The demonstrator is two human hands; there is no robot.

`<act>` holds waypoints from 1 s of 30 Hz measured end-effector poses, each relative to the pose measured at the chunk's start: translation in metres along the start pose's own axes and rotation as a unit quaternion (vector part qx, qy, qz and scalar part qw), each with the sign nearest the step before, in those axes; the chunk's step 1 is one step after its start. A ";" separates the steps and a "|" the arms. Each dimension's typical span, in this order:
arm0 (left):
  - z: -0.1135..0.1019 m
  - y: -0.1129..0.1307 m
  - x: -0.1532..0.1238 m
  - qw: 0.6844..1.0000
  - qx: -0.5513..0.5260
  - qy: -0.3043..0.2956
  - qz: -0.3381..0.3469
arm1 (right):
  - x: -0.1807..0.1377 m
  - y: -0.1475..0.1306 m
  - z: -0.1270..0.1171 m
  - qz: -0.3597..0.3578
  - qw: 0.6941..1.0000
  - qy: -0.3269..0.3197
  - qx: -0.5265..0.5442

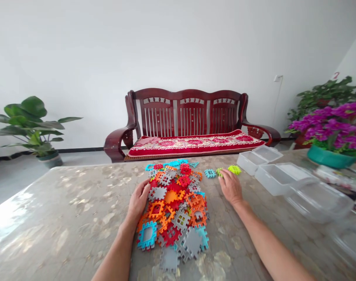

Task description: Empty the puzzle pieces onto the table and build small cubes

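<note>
A heap of notched plastic interlocking tiles [170, 195] in red, orange, grey and blue lies before me. At its left edge rests my left hand [139, 198], fingers loosely stretched out beside a grey tile [157, 193]; it grips nothing I can see. My right hand [231, 186] is to the right of the heap, its fingertips closed on a green tile [218, 171] at the table surface and partly covering it. Just left of that tile is a light-blue tile [209, 173]. A bright yellow-green tile [234, 169] lies on the other side, beyond my fingers.
Clear plastic boxes [273, 180] with lids stand on the right of the patterned table [87, 207]. Farther right is a teal pot [330, 156] of purple flowers. A red wooden bench [189, 113] stands behind the table, and a potted plant [34, 128] at the left.
</note>
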State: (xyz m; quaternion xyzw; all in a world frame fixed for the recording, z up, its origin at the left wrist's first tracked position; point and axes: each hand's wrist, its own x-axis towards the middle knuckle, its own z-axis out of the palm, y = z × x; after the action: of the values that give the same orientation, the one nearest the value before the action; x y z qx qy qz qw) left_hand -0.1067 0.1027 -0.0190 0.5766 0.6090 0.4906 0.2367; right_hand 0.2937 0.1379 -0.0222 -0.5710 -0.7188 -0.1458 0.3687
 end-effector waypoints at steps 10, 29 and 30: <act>0.004 0.001 0.002 0.997 0.075 -0.032 0.006 | -0.010 -0.048 0.004 0.098 0.958 -0.142 0.230; 0.003 -0.007 0.007 1.000 0.005 -0.013 -0.021 | -0.006 -0.065 0.023 0.231 0.877 -0.215 0.362; 0.003 -0.008 0.007 1.000 0.013 -0.015 -0.020 | -0.005 -0.068 0.026 0.242 0.873 -0.217 0.365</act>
State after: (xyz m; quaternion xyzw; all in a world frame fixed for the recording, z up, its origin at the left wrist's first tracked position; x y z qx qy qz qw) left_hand -0.1094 0.1117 -0.0251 0.5745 0.6234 0.4689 0.2479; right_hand 0.2218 0.1300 -0.0291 -0.5697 -0.6220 0.3480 0.4093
